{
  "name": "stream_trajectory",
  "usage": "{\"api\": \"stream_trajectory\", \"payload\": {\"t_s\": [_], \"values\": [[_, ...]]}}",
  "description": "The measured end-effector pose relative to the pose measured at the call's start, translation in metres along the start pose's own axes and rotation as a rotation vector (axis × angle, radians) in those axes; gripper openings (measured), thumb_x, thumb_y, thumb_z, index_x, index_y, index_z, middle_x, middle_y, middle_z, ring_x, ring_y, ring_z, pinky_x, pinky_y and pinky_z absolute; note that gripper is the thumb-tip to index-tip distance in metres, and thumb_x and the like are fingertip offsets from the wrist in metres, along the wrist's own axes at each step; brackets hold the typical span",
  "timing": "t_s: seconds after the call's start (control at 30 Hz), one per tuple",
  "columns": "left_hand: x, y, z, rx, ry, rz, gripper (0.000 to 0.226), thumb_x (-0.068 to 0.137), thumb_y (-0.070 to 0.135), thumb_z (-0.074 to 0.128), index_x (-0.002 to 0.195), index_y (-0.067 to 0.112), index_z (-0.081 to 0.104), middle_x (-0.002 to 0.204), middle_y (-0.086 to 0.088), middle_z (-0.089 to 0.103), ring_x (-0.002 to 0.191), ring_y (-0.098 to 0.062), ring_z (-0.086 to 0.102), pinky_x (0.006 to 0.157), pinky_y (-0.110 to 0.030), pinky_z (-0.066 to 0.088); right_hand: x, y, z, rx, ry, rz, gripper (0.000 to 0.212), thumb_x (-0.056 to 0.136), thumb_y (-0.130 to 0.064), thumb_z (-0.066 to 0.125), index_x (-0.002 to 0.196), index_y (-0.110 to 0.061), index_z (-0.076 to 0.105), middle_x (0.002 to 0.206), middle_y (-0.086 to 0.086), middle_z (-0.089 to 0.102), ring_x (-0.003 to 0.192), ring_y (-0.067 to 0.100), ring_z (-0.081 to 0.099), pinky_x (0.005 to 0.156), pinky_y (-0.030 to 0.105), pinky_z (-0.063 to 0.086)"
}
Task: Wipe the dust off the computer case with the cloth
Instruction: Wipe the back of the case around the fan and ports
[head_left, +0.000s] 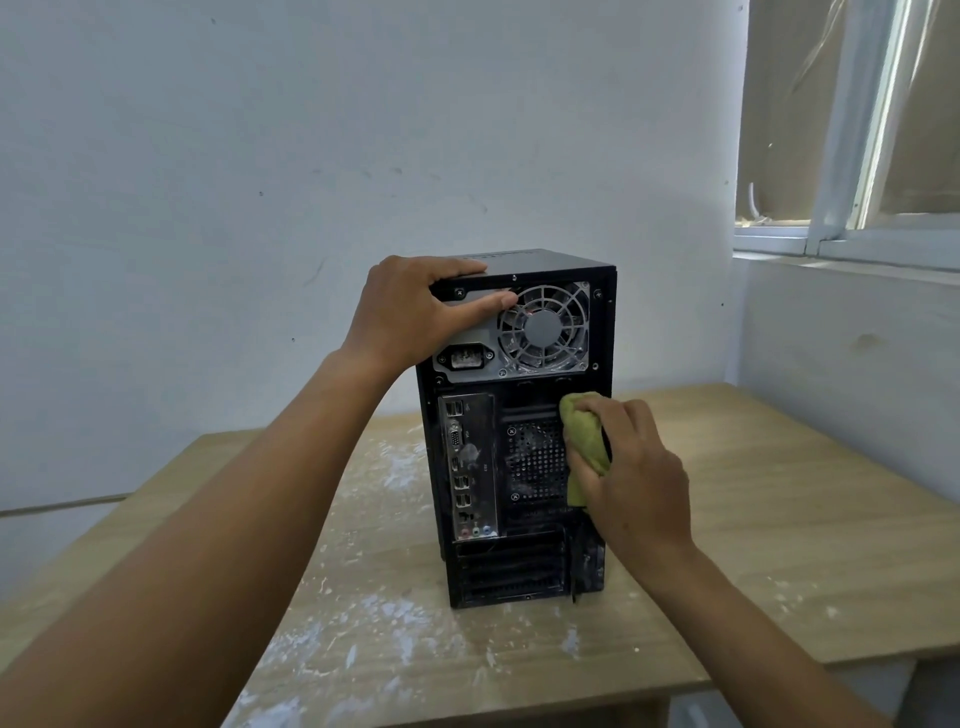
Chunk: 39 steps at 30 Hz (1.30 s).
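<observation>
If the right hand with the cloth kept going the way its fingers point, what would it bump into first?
The computer case: the right hand points into its back panel, and the cloth it grips seems to touch it there, beside the vent holes.

A plain room, home-like rather than a workshop — scuffed white wall, a light wooden table flecked with white powder, a white-framed window at the right, and a computer case standing on it
</observation>
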<state>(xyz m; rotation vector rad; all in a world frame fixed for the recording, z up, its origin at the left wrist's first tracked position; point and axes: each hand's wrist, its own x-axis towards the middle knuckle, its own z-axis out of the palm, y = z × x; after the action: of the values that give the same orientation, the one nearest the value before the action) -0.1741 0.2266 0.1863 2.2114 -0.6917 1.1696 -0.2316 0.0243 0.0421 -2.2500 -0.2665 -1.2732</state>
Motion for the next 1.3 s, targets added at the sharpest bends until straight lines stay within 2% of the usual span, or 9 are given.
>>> {"api": "stream_trajectory", "payload": {"t_s": [0.13,0.3,0.47,0.63,0.73,0.9,1.1,1.17,1.3], "values": [[0.000,0.000,0.000,0.006,0.002,0.005,0.052,0.072,0.060,0.076,0.108,0.022,0.076,0.103,0.006,0.075,0.094,-0.002,0.066,0.079,-0.009,0.044,0.006,0.001,-0.005,0.016,0.001,-0.003,0.033,0.081,-0.024,0.072,0.112,-0.022,0.060,0.096,-0.002,0.055,0.059,0.019,0.053,0.048,0.019,0.032],[0.000,-0.001,0.000,-0.003,0.005,0.011,0.054,0.071,0.063,0.074,0.108,0.023,0.076,0.103,0.006,0.075,0.090,0.004,0.062,0.077,-0.007,0.043,0.029,0.004,-0.016,0.090,0.063,-0.007,0.030,0.083,-0.026,0.071,0.111,-0.026,0.058,0.097,-0.006,0.051,0.064,0.015,0.052,0.050,0.014,0.032],[0.000,-0.003,0.001,0.002,0.011,0.038,0.056,0.070,0.065,0.073,0.107,0.023,0.077,0.104,0.006,0.075,0.094,-0.003,0.067,0.079,-0.015,0.047,0.043,0.012,-0.025,0.121,0.049,-0.107,0.028,0.083,-0.025,0.073,0.108,-0.026,0.059,0.097,-0.007,0.052,0.069,0.014,0.055,0.054,0.025,0.044],[0.000,-0.002,0.002,0.009,0.016,0.032,0.052,0.072,0.061,0.075,0.105,0.022,0.077,0.100,0.006,0.075,0.082,0.005,0.059,0.071,-0.002,0.037,0.051,0.004,-0.034,0.235,0.135,-0.084,0.025,0.083,-0.022,0.072,0.104,-0.024,0.058,0.095,-0.005,0.053,0.076,0.004,0.048,0.063,0.016,0.040],[0.000,-0.002,0.001,0.000,0.019,0.028,0.052,0.071,0.061,0.075,0.106,0.022,0.077,0.101,0.005,0.075,0.087,0.004,0.062,0.075,-0.007,0.042,0.070,-0.005,-0.041,0.202,0.160,-0.030,0.024,0.086,-0.027,0.069,0.107,-0.023,0.058,0.098,-0.004,0.052,0.075,0.002,0.044,0.062,0.014,0.034],[0.000,-0.003,0.001,-0.025,0.019,0.029,0.056,0.070,0.065,0.073,0.107,0.023,0.077,0.104,0.006,0.075,0.095,-0.001,0.066,0.083,-0.019,0.052,0.100,-0.015,-0.046,0.212,0.197,0.035,0.024,0.089,-0.033,0.063,0.111,-0.026,0.058,0.104,-0.002,0.053,0.079,0.006,0.047,0.070,0.024,0.035],[0.001,-0.003,0.002,-0.036,0.021,0.023,0.064,0.067,0.072,0.067,0.106,0.023,0.077,0.104,0.006,0.074,0.098,-0.001,0.067,0.086,-0.022,0.053,0.088,-0.009,-0.041,0.175,0.115,0.020,0.025,0.089,-0.031,0.064,0.113,-0.028,0.056,0.102,-0.002,0.053,0.079,0.015,0.052,0.066,0.027,0.038],[0.000,-0.002,0.002,-0.039,0.019,0.021,0.061,0.068,0.070,0.071,0.106,0.023,0.077,0.104,0.005,0.075,0.098,-0.002,0.067,0.086,-0.023,0.054,0.077,-0.006,-0.036,0.156,0.104,0.009,0.027,0.088,-0.029,0.065,0.113,-0.029,0.056,0.099,-0.004,0.052,0.075,0.015,0.052,0.058,0.022,0.035],[0.000,-0.001,0.001,-0.032,0.024,0.016,0.056,0.070,0.065,0.073,0.106,0.023,0.077,0.103,0.006,0.075,0.097,-0.002,0.067,0.086,-0.023,0.054,0.042,0.005,-0.019,0.157,0.087,0.013,0.032,0.085,-0.025,0.070,0.113,-0.029,0.055,0.097,-0.003,0.055,0.070,0.016,0.053,0.055,0.014,0.034]]}}
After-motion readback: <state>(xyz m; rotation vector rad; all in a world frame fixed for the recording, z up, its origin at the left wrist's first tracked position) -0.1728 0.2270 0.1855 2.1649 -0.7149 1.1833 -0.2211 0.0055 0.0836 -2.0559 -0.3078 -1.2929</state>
